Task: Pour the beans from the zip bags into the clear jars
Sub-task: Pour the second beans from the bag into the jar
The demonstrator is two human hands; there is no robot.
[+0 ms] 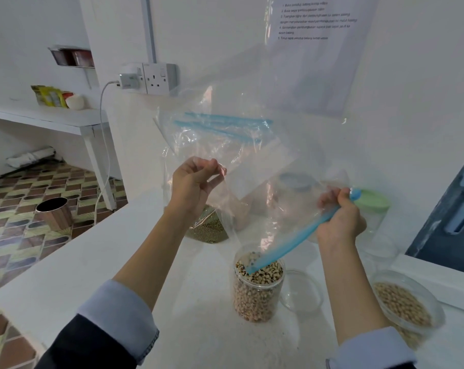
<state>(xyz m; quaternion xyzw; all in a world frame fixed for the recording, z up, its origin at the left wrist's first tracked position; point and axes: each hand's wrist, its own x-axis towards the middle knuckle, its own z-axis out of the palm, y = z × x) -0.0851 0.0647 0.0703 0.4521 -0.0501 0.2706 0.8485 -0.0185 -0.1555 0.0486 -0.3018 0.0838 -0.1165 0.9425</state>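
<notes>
Fingers (212, 166) of the left hand (192, 186) are pinched tight on the bottom edge of the clear zip bag (265, 166), lifting it high. Right hand (341, 222) is curled around the blue zip strip (286, 249), gripping the bag's mouth end. That bag looks empty now, just crinkled transparent film held above the counter (119, 262). Its long axis slants from upper left down to lower right, and the zip strip's far tip points down into the open clear jar (257, 288), touching the black-eyed beans there. The jar stands upright on the counter, nearly full, speckled cream and dark. Just beside it lies a clear lid (302, 294). At the right edge, a second jar (409, 304) holds pale beans. Behind the left wrist sits a bag of green beans (208, 227).
</notes>
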